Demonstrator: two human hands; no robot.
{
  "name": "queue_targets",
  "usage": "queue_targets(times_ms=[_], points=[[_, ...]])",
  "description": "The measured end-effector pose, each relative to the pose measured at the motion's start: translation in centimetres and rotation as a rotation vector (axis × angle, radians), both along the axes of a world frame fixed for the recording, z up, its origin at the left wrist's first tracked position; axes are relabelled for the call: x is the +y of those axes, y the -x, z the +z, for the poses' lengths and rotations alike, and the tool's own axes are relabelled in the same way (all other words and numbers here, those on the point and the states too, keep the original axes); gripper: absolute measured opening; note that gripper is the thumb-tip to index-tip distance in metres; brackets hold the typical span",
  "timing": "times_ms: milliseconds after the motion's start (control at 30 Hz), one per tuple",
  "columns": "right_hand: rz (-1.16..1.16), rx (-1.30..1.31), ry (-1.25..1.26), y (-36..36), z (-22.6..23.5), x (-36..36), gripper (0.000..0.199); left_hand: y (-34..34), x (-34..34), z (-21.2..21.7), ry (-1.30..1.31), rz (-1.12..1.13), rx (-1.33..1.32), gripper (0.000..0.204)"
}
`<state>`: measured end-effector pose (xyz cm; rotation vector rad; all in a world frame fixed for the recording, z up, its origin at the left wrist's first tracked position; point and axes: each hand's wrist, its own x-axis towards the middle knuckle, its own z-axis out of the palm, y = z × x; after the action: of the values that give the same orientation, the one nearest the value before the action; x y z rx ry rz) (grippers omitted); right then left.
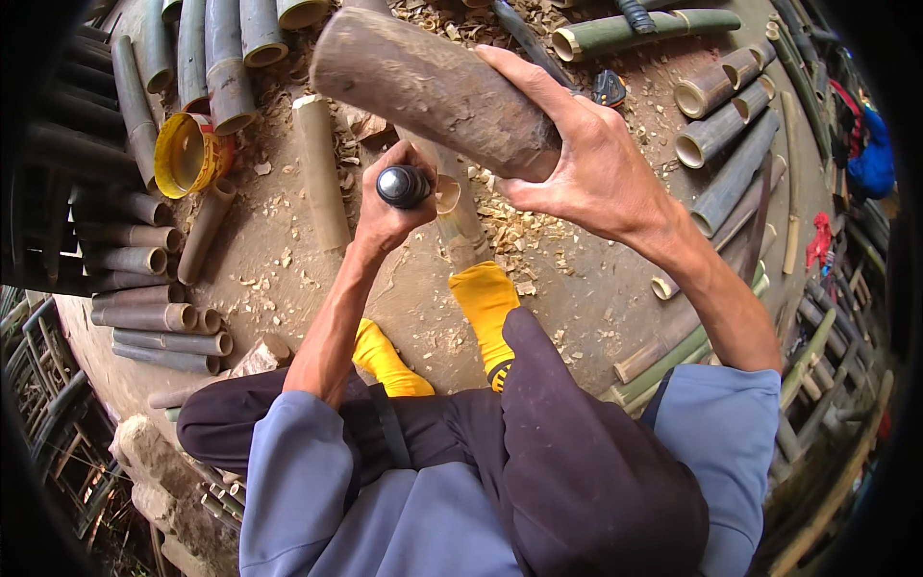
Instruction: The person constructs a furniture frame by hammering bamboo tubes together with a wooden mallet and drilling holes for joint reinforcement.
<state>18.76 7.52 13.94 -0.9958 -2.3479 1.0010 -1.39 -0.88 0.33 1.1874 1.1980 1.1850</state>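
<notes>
My left hand is wrapped round a black handle with a round metal cap, seen end-on. It looks like a chisel, though the blade is hidden. Under it lies a pale bamboo tube with a cut hollow near my fist. Above and to the right, my right hand grips the right end of a thick, rough brown wooden block, held in the air slantwise over the work. The block hides part of the bamboo beyond. My foot in a yellow sock rests against the near end of the bamboo tube.
Another bamboo tube lies to the left. A yellow bucket stands among tubes at the far left. Cut tubes are stacked left, and more lie right. Wood shavings litter the floor. A black-and-orange tape measure lies beyond.
</notes>
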Motion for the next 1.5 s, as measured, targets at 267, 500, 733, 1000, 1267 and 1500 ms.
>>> queue_targets(times_ms=[267, 500, 733, 1000, 1267, 1500], points=[[0.116, -0.020, -0.137, 1.0, 0.7, -0.9, 0.087, 1.0, -1.0, -0.1, 0.253, -0.031, 0.001, 0.032], [0.200, -0.246, -0.068, 1.8, -0.2, -0.6, 0.091, -4.4, -2.2, 1.4, 0.027, 0.689, -0.168, 0.043], [0.096, -0.182, 0.095, 1.3, -1.2, 0.1, 0.088, 1.6, -0.8, -2.9, 0.080, 0.366, -0.568, 0.015], [0.164, 0.019, -0.150, 1.2, -0.7, -1.4, 0.086, -2.4, -3.3, -2.4, 0.067, 0.444, -0.116, 0.039], [0.285, -0.199, -0.203, 3.2, -1.3, -0.5, 0.092, 4.4, -1.9, -8.2, 0.193, 0.571, -1.092, 0.045], [0.146, 0.006, -0.102, -0.3, -0.3, -2.4, 0.088, -6.2, -3.6, 1.4, -0.085, 0.815, -0.332, 0.023]])
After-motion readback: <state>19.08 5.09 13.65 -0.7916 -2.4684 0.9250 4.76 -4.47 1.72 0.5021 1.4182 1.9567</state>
